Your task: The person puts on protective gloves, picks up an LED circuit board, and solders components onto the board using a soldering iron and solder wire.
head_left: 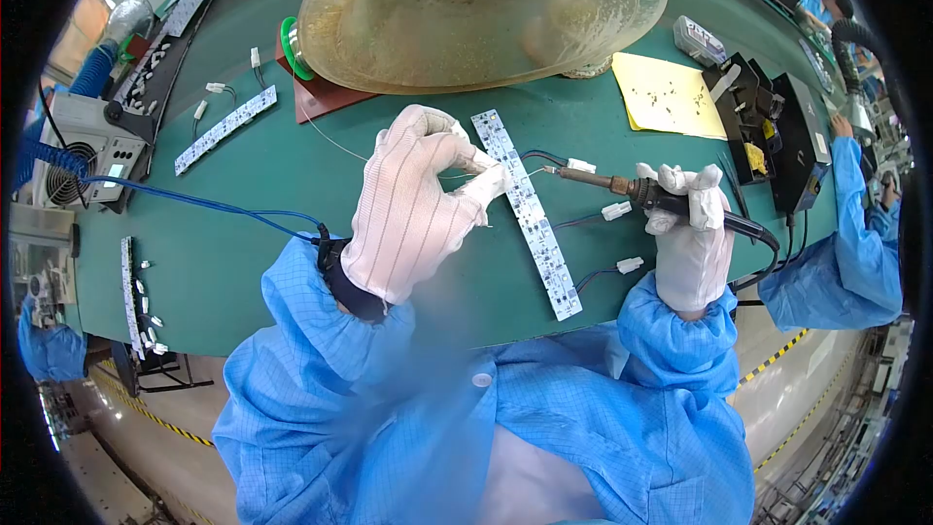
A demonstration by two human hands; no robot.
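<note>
My left hand (408,199), in a white striped glove with a dark wrist strap, pinches a thin solder wire (333,142) at the upper left of a white LED circuit board strip (533,219). The wire trails back toward a green-rimmed spool (293,49). In my gloved right hand (692,243) is a soldering iron (619,185), its tip pointing left, close to the board's right edge and the wire's end. Whether tip and board touch, I cannot tell. White connectors (616,211) on short dark leads extend from the strip's right side.
A large yellowed translucent hood (466,24) stands at the back. Right of it are a yellow paper (668,95) with dark specks, a clear box (700,40) and a black soldering station (802,141). Another strip (225,130) lies left. A co-worker's blue sleeve (850,204) shows far right.
</note>
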